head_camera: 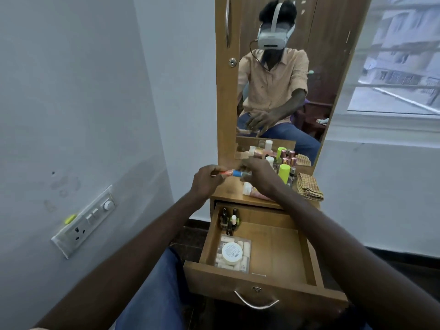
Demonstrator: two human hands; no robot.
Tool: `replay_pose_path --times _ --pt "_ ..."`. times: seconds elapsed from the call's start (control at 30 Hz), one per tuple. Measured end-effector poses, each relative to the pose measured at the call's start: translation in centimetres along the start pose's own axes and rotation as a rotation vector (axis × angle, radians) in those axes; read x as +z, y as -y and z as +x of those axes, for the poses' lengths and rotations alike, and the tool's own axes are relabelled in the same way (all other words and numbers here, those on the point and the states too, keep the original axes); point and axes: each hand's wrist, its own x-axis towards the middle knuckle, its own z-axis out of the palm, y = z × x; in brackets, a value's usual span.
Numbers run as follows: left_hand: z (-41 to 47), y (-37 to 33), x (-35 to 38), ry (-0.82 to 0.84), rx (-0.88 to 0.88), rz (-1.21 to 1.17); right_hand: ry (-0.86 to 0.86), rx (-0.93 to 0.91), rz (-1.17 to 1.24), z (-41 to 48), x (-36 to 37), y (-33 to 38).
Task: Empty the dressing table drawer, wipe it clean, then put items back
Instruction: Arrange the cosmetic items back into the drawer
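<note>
The wooden drawer (281, 258) stands pulled out below the dressing table top (228, 189). Inside it, at the left, lie a clear box of white pieces with a round white jar (232, 252) on top and a few small dark bottles (228, 219) at the back. Above the table top my left hand (206, 181) pinches one end of a slim red and blue tube (232, 173). My right hand (258, 177) reaches over the table top, its fingers at the tube's other end; whether they grip it is hidden.
Bottles with a lime green cap (283, 172), a pinkish tube (252, 190) and a folded checked cloth (309, 186) sit on the table top. A mirror (281, 79) rises behind. A switch panel (85, 222) is on the left wall, a window at the right.
</note>
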Motion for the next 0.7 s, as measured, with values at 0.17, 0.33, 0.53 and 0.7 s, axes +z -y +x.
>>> replay_pose_path --times 0.17,0.33,0.53,0.7 --pt "-4.2 -0.6 1.1 0.057 -0.152 -0.235 -0.102 0.035 0.050 -5.3 0.4 0.4" --pt "-7.4 -1.0 2.3 0.106 -0.261 -0.412 -0.120 0.097 0.126 -9.2 1.4 0.2" --pt "-9.4 -0.2 4.4 0.125 -0.323 -0.398 -0.068 0.124 0.167 -12.1 2.1 -0.4" --pt "-9.9 0.6 5.8 0.094 -0.431 -0.453 -0.072 0.208 0.254 -13.8 3.8 -1.7"
